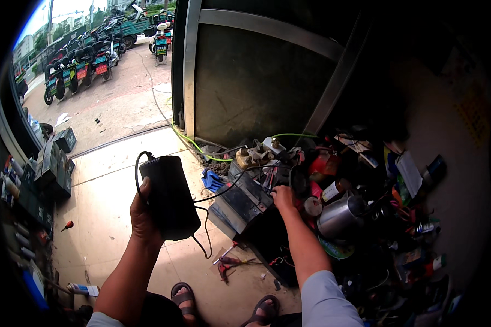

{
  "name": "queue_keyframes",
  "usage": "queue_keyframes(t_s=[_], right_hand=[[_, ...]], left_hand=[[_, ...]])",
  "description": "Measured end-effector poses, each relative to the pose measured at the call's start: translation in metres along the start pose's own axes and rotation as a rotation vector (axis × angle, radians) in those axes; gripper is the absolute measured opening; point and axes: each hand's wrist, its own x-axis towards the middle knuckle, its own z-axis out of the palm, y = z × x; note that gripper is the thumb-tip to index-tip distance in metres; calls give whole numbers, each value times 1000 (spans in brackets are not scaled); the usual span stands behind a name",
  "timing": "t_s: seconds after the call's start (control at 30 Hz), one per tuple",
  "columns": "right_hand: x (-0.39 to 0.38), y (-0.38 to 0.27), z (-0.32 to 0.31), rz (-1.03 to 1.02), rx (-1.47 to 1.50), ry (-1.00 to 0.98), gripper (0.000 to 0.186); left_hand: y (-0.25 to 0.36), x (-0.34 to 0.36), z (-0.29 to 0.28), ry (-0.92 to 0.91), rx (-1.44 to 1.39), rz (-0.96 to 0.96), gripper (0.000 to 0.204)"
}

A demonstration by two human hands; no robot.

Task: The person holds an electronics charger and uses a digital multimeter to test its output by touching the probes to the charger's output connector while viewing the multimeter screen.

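Observation:
My left hand (144,212) grips a black charger (172,197), a box-shaped unit with cords, raised over the tiled floor. One cord (138,177) loops out of its top end, and a thin black cable (221,192) runs from its side toward the cluttered pile on the right. Into that pile reaches my right hand (282,197), its fingers closed beside a dark grey box (244,197). What those fingers hold, if anything, is hidden. Close to the right hand are a metal canister (341,217), a round pale lid (312,206) and a blue object (212,180).
Red-handled tools (230,262) lie on the floor before my sandalled feet (184,298). Dark batteries (53,171) are stacked at the left by the doorway. A metal-framed door (256,82) stands behind the pile, with a yellow-green cable (202,151) along its foot. Parked scooters (87,65) show outside.

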Motion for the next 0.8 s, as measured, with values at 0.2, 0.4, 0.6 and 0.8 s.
queue_keyframes(t_s=[0.2, 0.4, 0.6, 0.8], right_hand=[[-18, -9, -27, 165, 156, -17, 18], [-34, 2, -51, 458, 596, -153, 16], [-42, -13, -63, 550, 956, -249, 12], [-18, 6, -42, 589, 1072, -23, 22]], left_hand=[[5, 1, -3, 33, 24, 4, 55], [2, 1, 3, 5, 25, -45, 54], [9, -3, -2, 101, 63, 19, 56], [8, 0, 4, 73, 87, -39, 60]])
